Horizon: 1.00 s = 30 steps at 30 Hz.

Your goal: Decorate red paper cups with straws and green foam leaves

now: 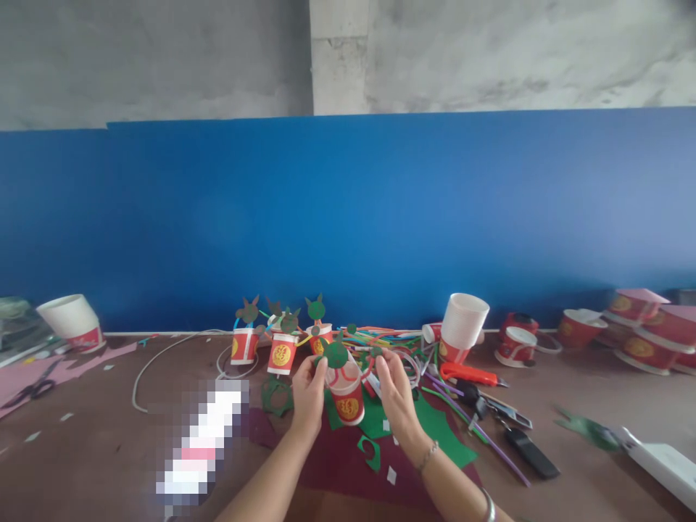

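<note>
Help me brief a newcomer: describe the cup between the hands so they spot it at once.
Below the blue partition is a brown table; mid-picture, above green paper, are a person's left hand and right hand. Between them is a red paper cup with a gold emblem and a green cutout at its rim. Unlike the similar cups behind, it alone is between the hands.

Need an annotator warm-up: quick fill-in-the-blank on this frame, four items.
Between the left hand and right hand is a red-and-white paper ____.
A bracelet circles the ____ wrist.
The panel behind the table is ____.
The paper by the far-left scissors is ____.
Missing words: cup; right; blue; pink.
</note>
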Available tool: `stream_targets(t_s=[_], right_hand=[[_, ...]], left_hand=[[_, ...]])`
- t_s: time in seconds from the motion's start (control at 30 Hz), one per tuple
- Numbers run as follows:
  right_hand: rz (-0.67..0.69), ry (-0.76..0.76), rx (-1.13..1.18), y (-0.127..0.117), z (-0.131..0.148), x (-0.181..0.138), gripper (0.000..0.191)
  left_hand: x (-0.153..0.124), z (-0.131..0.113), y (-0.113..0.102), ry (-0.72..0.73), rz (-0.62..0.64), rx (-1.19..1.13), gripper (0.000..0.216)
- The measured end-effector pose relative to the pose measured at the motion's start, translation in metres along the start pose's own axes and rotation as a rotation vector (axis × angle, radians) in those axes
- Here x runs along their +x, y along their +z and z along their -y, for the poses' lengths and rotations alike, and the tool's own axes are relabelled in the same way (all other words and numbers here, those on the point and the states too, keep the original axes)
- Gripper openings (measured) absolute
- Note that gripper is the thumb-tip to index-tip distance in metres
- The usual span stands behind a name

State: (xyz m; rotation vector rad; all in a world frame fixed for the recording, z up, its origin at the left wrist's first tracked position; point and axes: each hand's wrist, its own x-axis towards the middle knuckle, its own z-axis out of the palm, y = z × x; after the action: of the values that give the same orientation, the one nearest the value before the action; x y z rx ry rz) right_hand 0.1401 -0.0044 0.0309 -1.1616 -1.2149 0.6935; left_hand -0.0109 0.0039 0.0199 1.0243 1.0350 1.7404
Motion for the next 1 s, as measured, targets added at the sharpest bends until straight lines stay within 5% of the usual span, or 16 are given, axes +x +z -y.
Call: stream_targets(t_s=[0.33,1.0], right_hand=[[0.208,-0.134,-0.139,-0.006,0.015,0.005,0.033],[0.172,-0.227,-0.252,-0.008,0.016,0.003,0.03]], left_hand=[[-0.009,0.001,0.005,-0.003,0.089,0.101,0.029],[-0.013,-0.003,0.009,0.024,0.109,0.125,0.028]])
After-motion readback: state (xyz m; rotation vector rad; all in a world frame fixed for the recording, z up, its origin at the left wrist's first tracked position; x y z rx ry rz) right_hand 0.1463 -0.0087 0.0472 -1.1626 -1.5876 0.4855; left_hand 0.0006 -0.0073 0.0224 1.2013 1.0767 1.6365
